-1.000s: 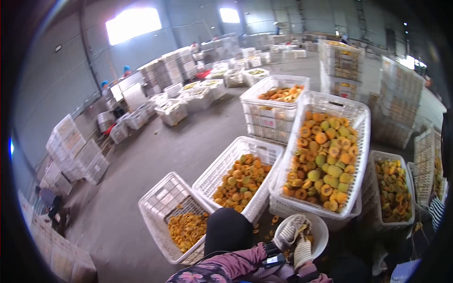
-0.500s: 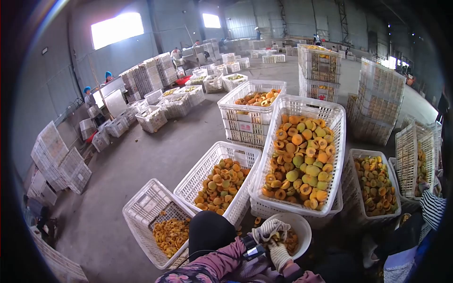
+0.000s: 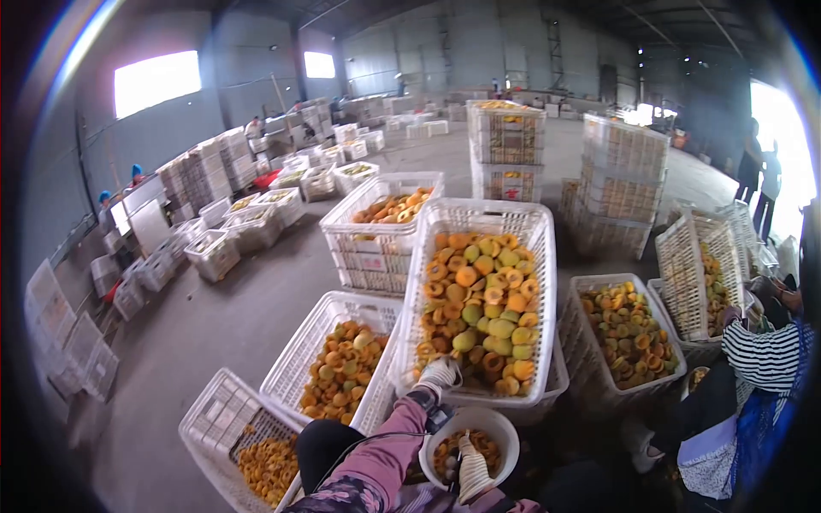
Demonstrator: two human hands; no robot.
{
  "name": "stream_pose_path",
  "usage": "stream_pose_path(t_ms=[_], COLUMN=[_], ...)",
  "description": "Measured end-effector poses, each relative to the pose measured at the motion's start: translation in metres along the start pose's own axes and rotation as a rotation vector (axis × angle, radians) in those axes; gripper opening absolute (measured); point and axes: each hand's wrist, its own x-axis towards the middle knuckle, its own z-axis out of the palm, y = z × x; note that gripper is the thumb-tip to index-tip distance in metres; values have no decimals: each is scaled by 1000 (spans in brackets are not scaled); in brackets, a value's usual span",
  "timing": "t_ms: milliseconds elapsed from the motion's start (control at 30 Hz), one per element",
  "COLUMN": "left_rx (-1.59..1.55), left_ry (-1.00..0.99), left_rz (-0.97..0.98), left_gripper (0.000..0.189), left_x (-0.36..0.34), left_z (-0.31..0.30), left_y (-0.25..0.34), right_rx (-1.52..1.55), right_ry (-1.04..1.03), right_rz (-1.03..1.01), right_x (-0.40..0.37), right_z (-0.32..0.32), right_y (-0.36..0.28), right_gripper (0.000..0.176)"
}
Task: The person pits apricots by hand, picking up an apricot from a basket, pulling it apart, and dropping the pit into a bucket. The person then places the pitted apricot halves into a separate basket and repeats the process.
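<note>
My left hand (image 3: 441,374), in a pale knit glove, reaches over the near edge of a white slatted crate (image 3: 547,282) at its lower left corner. It is at the orange and green apricots (image 3: 483,312) there, many of them halved. The hand is blurred, so its fingers do not show clearly. My right hand (image 3: 475,472), in a striped cream glove, is curled above a white bucket (image 3: 509,436). Anything in its fingers is too small to make out. Orange fruit pieces (image 3: 487,446) lie in the bucket below it.
To the left stand a crate of apricot halves (image 3: 295,380) and a tilted crate of smaller orange pieces (image 3: 205,419). Another fruit crate (image 3: 667,376) is at right, beside a person in a striped sleeve (image 3: 757,355). Crate stacks (image 3: 616,188) rise behind.
My hands, together over the bucket before, have parted. The left moved up to the fruit in the crate; the right stayed at the bucket. The view has swung right.
</note>
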Motion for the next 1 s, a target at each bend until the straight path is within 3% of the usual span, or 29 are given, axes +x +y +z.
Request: stream_pose_path(t_ms=[67,100,233,300,367,433,467,500,533,600,633,700,733,800,867,900,1000], left_rx=[579,681,594,550,539,658,778,656,655,484,506,457,410,367,167,374,577], left_ry=[-172,-221,-164,-206,-312,-194,-81,-147,-148,-9,-74,-65,-58,-22,-81,-254,-237], left_rz=[-380,-325,-287,-284,-331,-293,-252,-373,-375,-542,-523,-545,-557,-599,-543,-524,-402], left_gripper=[45,60,53,50,43,43,44,56,56,76,90,92,95,85,65,50,48], left_x=[-11,-3,-6,-4,0,-9,-13,-11,-13,-17,-14,-9,-4,3,1,-9,-3], left_z=[-38,-22,-27,-38,-39,-31,-34,-42,-46,-51,-57,-62,-64,-65,-82,-77,-63], left_y=[150,133,128,123,125,117,123,126,131,135,137,122,114,99,108,118,104], right_rx=[0,-70,-72,-265,-244,-223,-217,-208,-209,-27,-29,-38,-43,-127,-100,-69,-128], right_ry=[58,144,150,32,27,22,17,15,15,99,97,229,228,179,169,161,141], right_rz=[-64,-56,-76,-327,-295,-260,-273,-283,-282,-220,-212,-256,-255,-119,-185,-256,-155], right_x=[16,31,42,58,53,51,51,51,53,57,57,55,51,37,33,31,20], right_z=[-6,-19,-26,-36,-33,-29,-30,-31,-31,-28,-26,-20,-20,-19,-13,-10,-9], right_y=[5,14,24,35,34,33,33,33,33,33,34,27,22,15,14,14,7], right_gripper=[33,32,30,54,62,69,69,68,68,55,55,28,28,27,27,27,27])
